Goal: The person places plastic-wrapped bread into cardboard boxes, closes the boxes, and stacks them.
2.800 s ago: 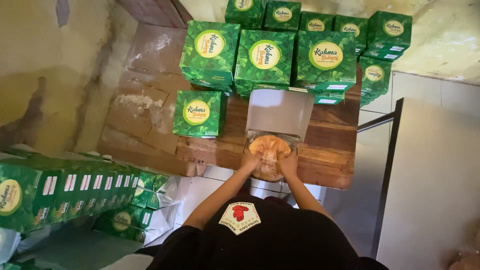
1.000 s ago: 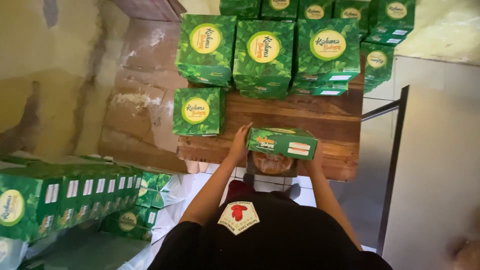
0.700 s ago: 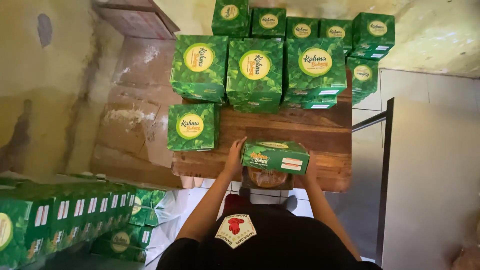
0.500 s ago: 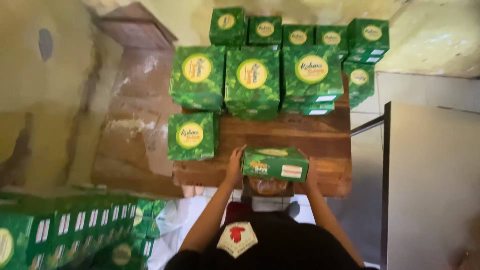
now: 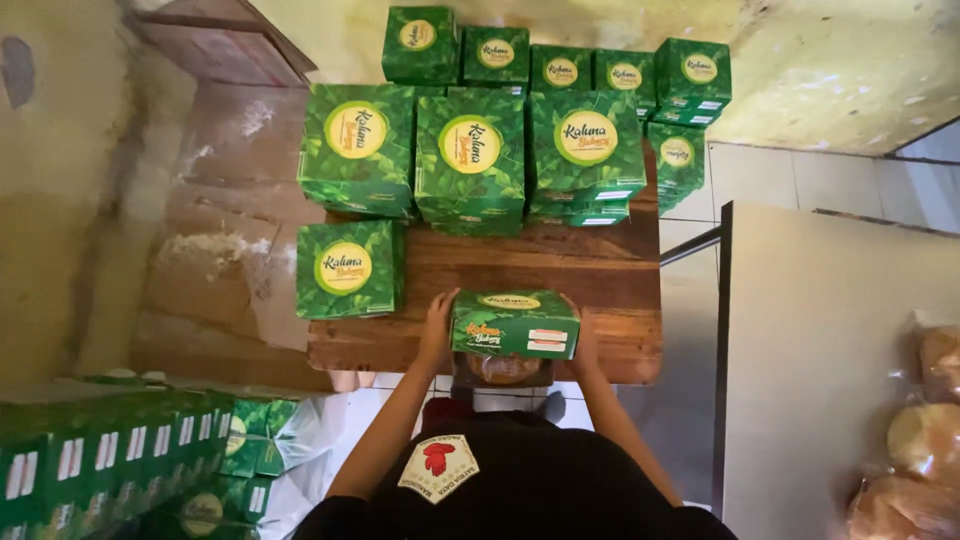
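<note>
Head view, looking down. A green box [image 5: 515, 323] is held at the near edge of the wooden desk [image 5: 600, 275], lid side tilted toward the camera. Left hand [image 5: 437, 330] is pressed flat against the box's 9 o'clock side; right hand [image 5: 583, 340] is against its 3 o'clock side, mostly hidden behind the box. Both hands are clamped on the box from opposite sides; fingers not curled under, as far as can be seen. Beneath the box, at 6 o'clock, a round bread [image 5: 502, 368] in clear wrap is partly seen; whether it touches the box can't be told.

A single closed box [image 5: 349, 268] lies at 10 o'clock, just beside the left hand. Stacked boxes [image 5: 470, 160] fill the far desk at 12 o'clock. More boxes [image 5: 110, 465] are lined up low at 8 o'clock. Wrapped breads [image 5: 925, 440] sit at 4 o'clock, well apart.

Risks (judged): grip is side pressure only, so thin card could buckle or the box slip down onto the bread. Box hangs at the desk edge w/ little support below; a tilt could drop it to the floor. Left elbow swing could nudge the single box.
</note>
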